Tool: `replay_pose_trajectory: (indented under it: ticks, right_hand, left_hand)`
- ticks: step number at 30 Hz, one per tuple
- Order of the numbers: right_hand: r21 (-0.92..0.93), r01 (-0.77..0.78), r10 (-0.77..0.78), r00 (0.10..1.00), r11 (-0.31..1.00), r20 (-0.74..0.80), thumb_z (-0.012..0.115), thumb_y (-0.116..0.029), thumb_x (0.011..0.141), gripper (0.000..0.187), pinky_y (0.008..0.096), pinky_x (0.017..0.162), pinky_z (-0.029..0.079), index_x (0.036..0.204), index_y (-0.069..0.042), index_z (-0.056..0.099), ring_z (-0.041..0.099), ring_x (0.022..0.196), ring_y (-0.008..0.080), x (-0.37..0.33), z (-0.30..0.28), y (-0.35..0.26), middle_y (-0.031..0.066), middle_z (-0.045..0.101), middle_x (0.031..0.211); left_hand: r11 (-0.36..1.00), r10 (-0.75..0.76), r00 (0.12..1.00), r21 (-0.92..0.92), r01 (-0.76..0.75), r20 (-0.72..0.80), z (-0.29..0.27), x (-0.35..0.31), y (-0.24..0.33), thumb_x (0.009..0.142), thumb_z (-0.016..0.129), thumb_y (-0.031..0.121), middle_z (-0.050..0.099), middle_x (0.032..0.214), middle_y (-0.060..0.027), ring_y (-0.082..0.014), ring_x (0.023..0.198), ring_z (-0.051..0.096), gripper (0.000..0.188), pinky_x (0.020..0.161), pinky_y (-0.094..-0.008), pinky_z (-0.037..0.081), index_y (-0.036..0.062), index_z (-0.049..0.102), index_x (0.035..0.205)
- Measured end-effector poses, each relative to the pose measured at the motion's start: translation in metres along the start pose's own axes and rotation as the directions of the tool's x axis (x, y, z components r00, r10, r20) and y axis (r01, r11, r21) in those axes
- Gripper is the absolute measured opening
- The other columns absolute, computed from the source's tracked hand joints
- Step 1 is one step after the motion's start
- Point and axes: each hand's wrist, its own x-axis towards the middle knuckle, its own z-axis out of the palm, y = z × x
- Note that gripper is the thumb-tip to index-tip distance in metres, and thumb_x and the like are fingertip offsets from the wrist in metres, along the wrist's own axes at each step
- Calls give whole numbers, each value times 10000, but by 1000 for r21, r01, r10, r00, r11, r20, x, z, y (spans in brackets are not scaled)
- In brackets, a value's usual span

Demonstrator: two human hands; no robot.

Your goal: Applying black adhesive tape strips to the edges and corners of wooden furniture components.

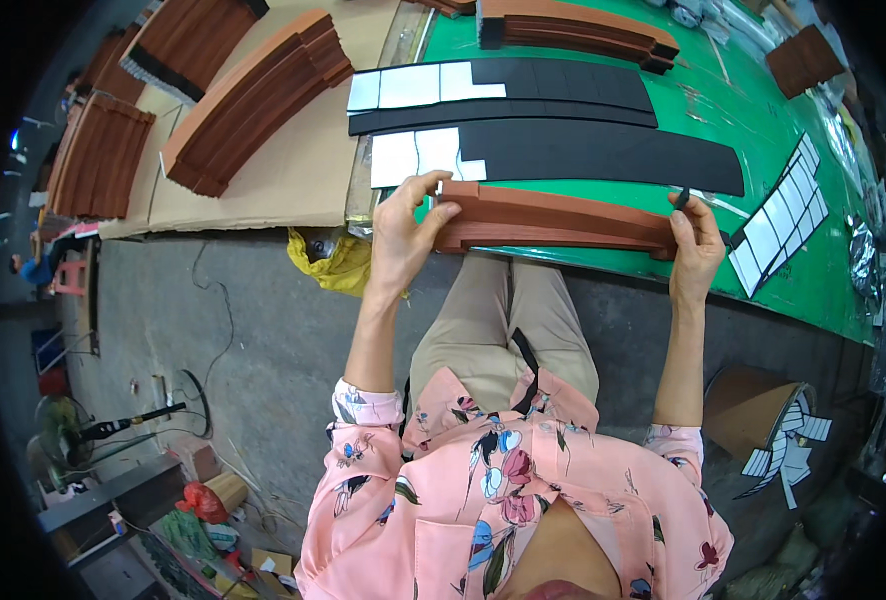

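A reddish-brown moulded strip (553, 218) with a stepped profile lies along the near edge of the green table. My left hand (408, 235) is closed on its left end, fingers over the top and thumb on the near side. At the strip's right end, my right hand (698, 245) pinches a small black piece (681, 199) between thumb and finger. Beyond the strip lie black foam-like sheets (603, 157), partly covered by white backing (415, 155). Right of my right hand sits a sheet of white pieces with black borders (781, 218).
More brown mouldings (263, 100) rest on the cardboard-covered surface (263, 190) at left, and another moulding (578, 35) lies at the far side. A yellow bag (333, 265) hangs below the table edge. A bin (753, 410) with white scraps stands at lower right; a fan (63, 430) at lower left.
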Motion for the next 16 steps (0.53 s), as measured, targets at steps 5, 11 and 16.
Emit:
replay_pose_trajectory:
  ticks: [5, 11, 16]
  right_hand:
    - [-28, -60, 59, 998, 998, -27, 643, -57, 826, 219, 221, 796, 455, 1042, -20, 634, 573, 841, 86, -1, 10, -10, 34, 640, 949]
    - [-292, 93, 31, 919, 952, 392, 639, 2, 773, 227, 225, 672, 484, 1000, 0, 648, 598, 783, 109, -16, 97, -54, 62, 636, 876]
    - [-394, 369, -97, 822, 842, 562, 656, -5, 738, 229, 258, 606, 515, 966, -21, 648, 630, 747, 176, -20, 142, -60, 86, 645, 880]
  left_hand:
    - [992, 1, 995, -128, -14, -101, 2, -18, -7, 731, 713, 70, 647, 900, -49, -133, 795, 557, 298, 738, -251, 441, 35, 653, 1021]
    - [944, -26, 998, -331, 6, -56, 5, -20, -19, 732, 715, 76, 634, 928, -42, -133, 766, 524, 302, 740, -243, 429, 47, 657, 1026]
    - [908, 40, 997, -413, -65, -70, 8, -19, -25, 748, 702, 64, 597, 881, -67, -136, 672, 516, 278, 661, -266, 474, 31, 637, 1017]
